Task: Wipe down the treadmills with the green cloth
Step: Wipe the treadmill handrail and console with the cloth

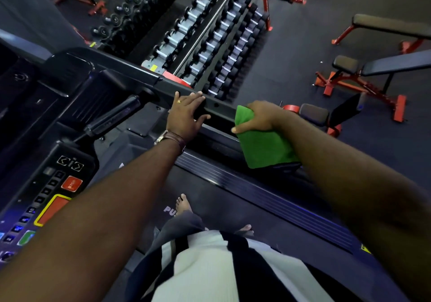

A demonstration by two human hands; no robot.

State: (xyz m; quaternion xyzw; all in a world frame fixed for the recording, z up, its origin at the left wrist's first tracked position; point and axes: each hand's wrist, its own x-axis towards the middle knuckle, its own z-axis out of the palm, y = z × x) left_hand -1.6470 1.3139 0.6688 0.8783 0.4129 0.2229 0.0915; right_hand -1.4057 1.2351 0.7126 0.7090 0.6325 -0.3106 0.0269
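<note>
— Where do we have the green cloth (263,145) right now?

— In our right hand (258,117), fingers closed around its upper edge, with most of it hanging loose below. We are pressing the gathered part against the treadmill's side handrail (219,109), near its free end, so we would judge the rail is the surface being wiped.

— And why is our left hand (186,115) on the same rail?

— It lies open and flat across the bar, fingers spread and gripping nothing, just beside the cloth. We read that as bracing: we are leaning out sideways from the treadmill belt (233,208), where our bare feet stand, and the rail takes our weight.

— What about the console (53,185)?

— It sits well off to our left, with its red stop button (71,183) untouched by either hand. Beyond the rail, the dumbbell rack (210,33) stands on the gym floor, apart from our work.
</note>
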